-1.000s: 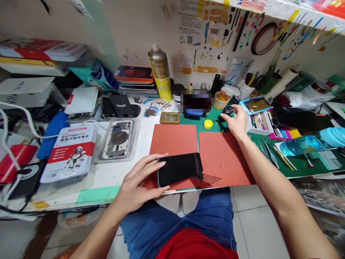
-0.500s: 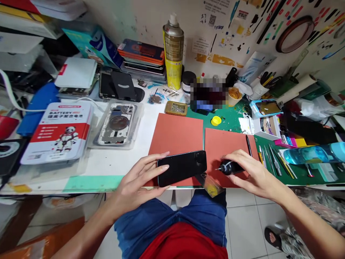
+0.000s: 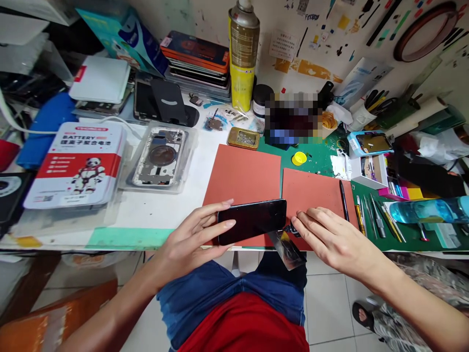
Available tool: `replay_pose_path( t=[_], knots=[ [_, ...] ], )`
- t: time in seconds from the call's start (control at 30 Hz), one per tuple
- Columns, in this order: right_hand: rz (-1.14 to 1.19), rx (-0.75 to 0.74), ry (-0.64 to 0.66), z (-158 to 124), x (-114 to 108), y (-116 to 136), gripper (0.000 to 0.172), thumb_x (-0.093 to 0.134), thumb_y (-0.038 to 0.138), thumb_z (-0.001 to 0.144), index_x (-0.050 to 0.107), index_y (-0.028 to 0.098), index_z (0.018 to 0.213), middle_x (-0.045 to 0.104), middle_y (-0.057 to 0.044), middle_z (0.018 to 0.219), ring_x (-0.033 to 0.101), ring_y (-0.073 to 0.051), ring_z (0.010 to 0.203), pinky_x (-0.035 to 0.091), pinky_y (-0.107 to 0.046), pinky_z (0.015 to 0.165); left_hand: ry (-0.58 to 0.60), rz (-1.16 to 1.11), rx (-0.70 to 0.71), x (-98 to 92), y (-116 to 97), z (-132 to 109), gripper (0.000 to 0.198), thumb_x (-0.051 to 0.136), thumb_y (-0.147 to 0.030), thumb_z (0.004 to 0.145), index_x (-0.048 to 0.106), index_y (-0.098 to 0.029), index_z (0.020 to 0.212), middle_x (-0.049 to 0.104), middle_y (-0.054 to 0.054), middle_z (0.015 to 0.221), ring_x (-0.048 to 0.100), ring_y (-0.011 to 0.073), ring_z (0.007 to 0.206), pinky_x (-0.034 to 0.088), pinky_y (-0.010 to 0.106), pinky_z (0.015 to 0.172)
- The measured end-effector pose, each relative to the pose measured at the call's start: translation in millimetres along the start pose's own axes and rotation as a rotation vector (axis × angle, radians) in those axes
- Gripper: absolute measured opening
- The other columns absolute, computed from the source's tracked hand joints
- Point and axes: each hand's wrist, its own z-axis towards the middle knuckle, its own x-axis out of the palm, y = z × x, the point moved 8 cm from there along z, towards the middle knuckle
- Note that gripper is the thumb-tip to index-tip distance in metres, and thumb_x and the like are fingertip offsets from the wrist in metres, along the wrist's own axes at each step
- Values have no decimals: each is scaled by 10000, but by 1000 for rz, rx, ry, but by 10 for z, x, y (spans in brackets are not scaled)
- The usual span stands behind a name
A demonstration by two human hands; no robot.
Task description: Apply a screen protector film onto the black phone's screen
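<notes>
A black phone [image 3: 252, 222], tilted with its dark face toward me, is held by its left end in my left hand [image 3: 201, 232]. My right hand [image 3: 330, 239] is closed around a small black bottle [image 3: 292, 230], mostly hidden under the fingers; its thin tip points at the phone's lower right edge. Beneath lie two reddish-brown mats, a left one [image 3: 245, 171] and a right one [image 3: 311, 188]. A clear plastic strip [image 3: 289, 252] juts over the table's front edge, just below the phone's right end.
An opened phone housing [image 3: 161, 156] lies in a clear tray at left, beside a battery box [image 3: 75, 166]. Behind stand a spray can [image 3: 243, 58] and a small metal tin [image 3: 243, 138]. Tweezers [image 3: 370, 215] and a blue bottle [image 3: 421, 211] lie at right. A person's sandalled foot [image 3: 362, 315] shows below.
My right hand has turned over the black bottle and moved left, bringing its tip to the phone's edge. The view has shifted slightly, and the phone is tipped more.
</notes>
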Motion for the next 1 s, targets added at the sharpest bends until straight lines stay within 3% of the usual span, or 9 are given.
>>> replay_pose_path(
  t=[0.23, 0.33, 0.47, 0.6, 0.73, 0.87, 0.93, 1.0],
  knots=[
    [-84, -42, 0, 36, -17, 96, 360, 539, 12, 1018, 669, 21, 1353, 823, -200, 1102, 759, -332, 1016, 675, -495, 861, -10, -15, 5, 4, -9, 1, 849, 752, 58, 891, 498, -329, 1602, 460, 134, 1626, 502, 341, 1551, 533, 551, 1225],
    [-70, -47, -2, 38, -11, 120, 393, 554, -10, 998, 648, -12, 1379, 816, -223, 1122, 758, -346, 1026, 674, -509, 867, -11, -9, 9, 3, -15, 9, 847, 759, 47, 894, 495, -332, 1604, 462, 134, 1624, 513, 342, 1542, 539, 559, 1219],
    [8, 1, -9, 14, -6, 93, 542, 540, -16, 1002, 561, 81, 1535, 821, -175, 1142, 757, -328, 1062, 672, -499, 889, -6, -4, 1, 7, -7, 2, 820, 750, 10, 920, 490, -361, 1603, 463, 132, 1631, 519, 349, 1537, 545, 581, 1206],
    [115, 124, 14, -109, 30, -72, 573, 549, -4, 1004, 547, 134, 1561, 791, -182, 1263, 738, -342, 1114, 653, -542, 935, -9, 0, 1, 1, -6, -2, 825, 750, 23, 911, 492, -349, 1601, 468, 145, 1625, 524, 348, 1534, 555, 562, 1196],
    [375, 456, -122, -381, 1, -593, 478, 727, 204, 1000, 643, 266, 1467, 797, -122, 1241, 742, -332, 1100, 647, -564, 949, -17, 18, 8, -14, -13, 14, 793, 756, -1, 914, 512, -341, 1588, 494, 148, 1612, 552, 353, 1511, 572, 553, 1176],
    [527, 941, -414, -761, 69, -1403, 500, 887, 483, 859, 733, 285, 1291, 792, -89, 1239, 766, -322, 1069, 627, -548, 989, -45, 41, 5, -43, -22, 41, 782, 764, -7, 908, 529, -327, 1582, 518, 138, 1589, 582, 334, 1485, 584, 508, 1171],
    [552, 1064, -584, -863, 188, -1767, 601, 904, 529, 806, 705, 251, 1301, 791, -88, 1197, 764, -302, 1022, 632, -514, 951, -48, 50, 8, -46, -31, 51, 781, 762, -11, 912, 525, -325, 1587, 514, 138, 1588, 579, 325, 1487, 583, 498, 1172],
    [499, 1108, -642, -849, 394, -2073, 659, 891, 561, 796, 677, 215, 1314, 785, -89, 1154, 749, -283, 1010, 620, -488, 947, -47, 51, 14, -45, -41, 55, 786, 761, -7, 913, 519, -319, 1592, 511, 140, 1588, 574, 321, 1491, 575, 502, 1179]
  ],
)
